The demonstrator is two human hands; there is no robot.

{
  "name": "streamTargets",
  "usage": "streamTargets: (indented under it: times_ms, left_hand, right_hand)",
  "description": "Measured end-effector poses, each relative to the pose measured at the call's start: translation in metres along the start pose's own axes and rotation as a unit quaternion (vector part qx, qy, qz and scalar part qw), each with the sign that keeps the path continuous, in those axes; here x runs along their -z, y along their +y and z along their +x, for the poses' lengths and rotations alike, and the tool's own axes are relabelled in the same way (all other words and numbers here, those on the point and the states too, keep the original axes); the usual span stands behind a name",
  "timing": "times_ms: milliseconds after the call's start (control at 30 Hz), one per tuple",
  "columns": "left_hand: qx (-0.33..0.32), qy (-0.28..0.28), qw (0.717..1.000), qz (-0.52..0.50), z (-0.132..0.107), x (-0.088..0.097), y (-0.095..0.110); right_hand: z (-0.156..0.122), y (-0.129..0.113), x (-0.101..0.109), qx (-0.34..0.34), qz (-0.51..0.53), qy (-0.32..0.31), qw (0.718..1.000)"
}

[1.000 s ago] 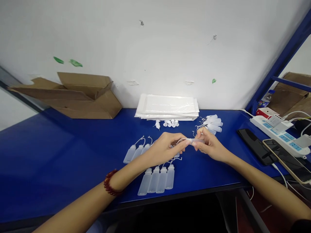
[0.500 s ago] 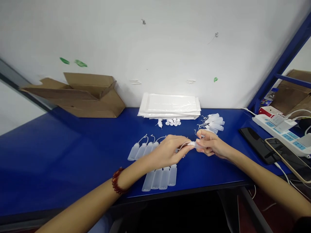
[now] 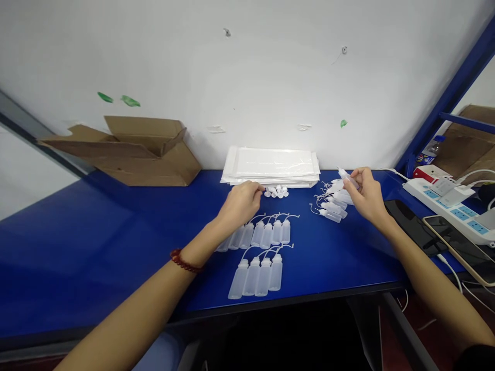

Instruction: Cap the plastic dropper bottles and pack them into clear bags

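My left hand (image 3: 240, 205) is closed in a pinch just left of a cluster of small white caps (image 3: 279, 192); what its fingertips hold, if anything, is too small to make out. Between the thumb and fingers of my right hand (image 3: 365, 193) is a small translucent squeeze bottle (image 3: 347, 178), tilted with its pointed tip up and left. It is over a pile of small thin-tipped bottles (image 3: 331, 214). Nearer me lie two rows of larger translucent bottles with bent spouts, the front row (image 3: 256, 276) and the back row (image 3: 266, 234), partly behind my left wrist.
A stack of white flat packets (image 3: 274, 164) stands against the wall. An open cardboard box (image 3: 154, 165) is at the back left. On the right are two phones (image 3: 413, 226) and a power strip (image 3: 456, 208) with chargers and cables. The blue table's front edge (image 3: 309, 299) runs below.
My hands have moved apart from the bottle they both held. The left went up and left to the caps; the right moved up and right to the small bottle pile.
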State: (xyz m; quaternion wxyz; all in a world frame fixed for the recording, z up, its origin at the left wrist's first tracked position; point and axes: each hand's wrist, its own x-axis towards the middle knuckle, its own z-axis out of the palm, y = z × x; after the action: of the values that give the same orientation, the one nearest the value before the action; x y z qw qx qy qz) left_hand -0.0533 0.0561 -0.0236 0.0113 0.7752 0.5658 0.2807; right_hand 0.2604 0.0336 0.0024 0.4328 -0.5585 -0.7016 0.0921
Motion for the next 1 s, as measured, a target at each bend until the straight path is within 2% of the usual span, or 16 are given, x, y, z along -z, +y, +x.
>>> streamTargets:
  times_ms: [100, 200, 500, 1000]
  left_hand:
    - [0.007, -0.025, 0.998, 0.051, 0.005, -0.002, -0.021]
    - [-0.012, -0.066, 0.995, 0.068, 0.007, 0.0, -0.031]
    - [0.013, -0.157, 0.982, 0.107, 0.007, 0.002, -0.023]
    - [0.004, -0.178, 0.976, 0.125, 0.009, -0.003, -0.03]
  right_hand:
    - [0.008, 0.014, 0.001, -0.016, -0.089, -0.007, 0.996]
    - [0.01, 0.021, -0.002, -0.016, -0.133, -0.038, 0.99]
    - [0.006, 0.017, -0.005, -0.001, -0.239, -0.076, 0.968]
    - [0.006, 0.017, -0.006, 0.012, -0.253, -0.126, 0.959]
